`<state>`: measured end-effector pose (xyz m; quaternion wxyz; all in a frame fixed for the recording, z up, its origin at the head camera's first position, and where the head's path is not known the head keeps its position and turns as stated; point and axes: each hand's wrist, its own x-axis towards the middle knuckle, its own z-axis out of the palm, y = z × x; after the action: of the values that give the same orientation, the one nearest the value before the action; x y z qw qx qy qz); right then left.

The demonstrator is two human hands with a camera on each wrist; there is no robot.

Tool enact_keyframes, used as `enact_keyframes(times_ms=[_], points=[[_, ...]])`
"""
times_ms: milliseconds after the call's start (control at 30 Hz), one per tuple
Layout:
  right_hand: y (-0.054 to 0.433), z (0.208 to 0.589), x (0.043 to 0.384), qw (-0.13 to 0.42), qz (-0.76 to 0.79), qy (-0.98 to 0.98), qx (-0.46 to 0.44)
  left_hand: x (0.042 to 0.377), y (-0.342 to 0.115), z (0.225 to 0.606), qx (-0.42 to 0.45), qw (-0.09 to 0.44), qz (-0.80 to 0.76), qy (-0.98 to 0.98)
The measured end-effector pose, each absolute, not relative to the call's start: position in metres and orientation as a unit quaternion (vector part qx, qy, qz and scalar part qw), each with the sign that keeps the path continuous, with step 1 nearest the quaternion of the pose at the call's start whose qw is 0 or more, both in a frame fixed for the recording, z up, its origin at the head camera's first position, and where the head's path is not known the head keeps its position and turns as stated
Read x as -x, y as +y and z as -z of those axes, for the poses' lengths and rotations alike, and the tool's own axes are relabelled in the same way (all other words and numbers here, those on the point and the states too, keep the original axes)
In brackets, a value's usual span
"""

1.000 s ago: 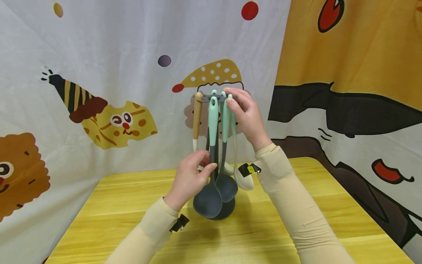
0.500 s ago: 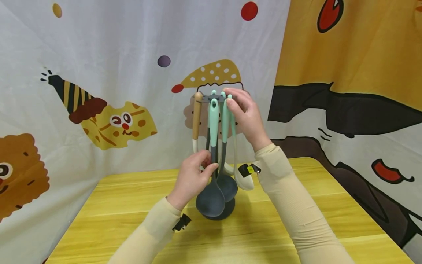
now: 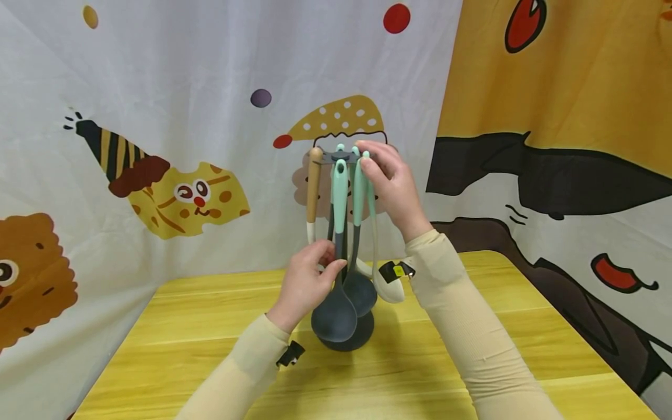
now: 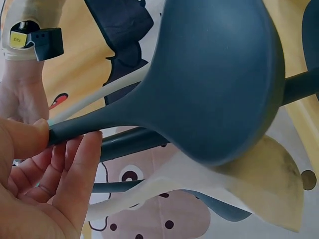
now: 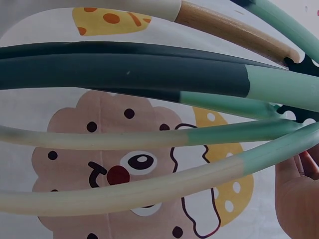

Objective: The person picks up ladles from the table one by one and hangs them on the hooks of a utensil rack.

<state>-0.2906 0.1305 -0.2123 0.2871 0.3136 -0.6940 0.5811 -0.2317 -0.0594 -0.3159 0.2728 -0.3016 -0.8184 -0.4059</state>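
My left hand [image 3: 307,280] pinches the dark grey neck of a cooking spoon [image 3: 334,318] between thumb and fingers. Its mint handle points up, with the holed end just in front of the rotating top of a dark utensil rack [image 3: 340,156]. In the left wrist view the spoon's broad bowl [image 4: 214,79] fills the middle. My right hand [image 3: 391,181] grips the rack's top at its right side, thumb and fingers around the mint handle ends there. At the right edge of the right wrist view, only part of this hand [image 5: 299,199] shows.
Around the rack hang a grey ladle [image 3: 361,294], a white-headed utensil [image 3: 388,287] and a wooden-handled utensil [image 3: 313,186]. The rack's round base [image 3: 362,335] stands on a wood-grain table [image 3: 210,326]. Behind it hangs a printed cloth [image 3: 184,70].
The spoon in my left hand has shifted slightly right, and its handle end sits a little lower against the rack's top. My right hand has stayed in place.
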Motion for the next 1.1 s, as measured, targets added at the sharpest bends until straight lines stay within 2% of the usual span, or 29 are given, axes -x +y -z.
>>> enact_keyframes(times_ms=[400, 1100], points=[[0.13, 0.213, 0.291, 0.288, -0.579, -0.694, -0.317, 0.228, -0.063, 0.32, 0.293, 0.252, 0.416, -0.823], [0.129, 0.212, 0.289, 0.285, -0.586, -0.688, -0.32, 0.201, -0.091, 0.34, 0.329, 0.353, 0.332, -0.811]])
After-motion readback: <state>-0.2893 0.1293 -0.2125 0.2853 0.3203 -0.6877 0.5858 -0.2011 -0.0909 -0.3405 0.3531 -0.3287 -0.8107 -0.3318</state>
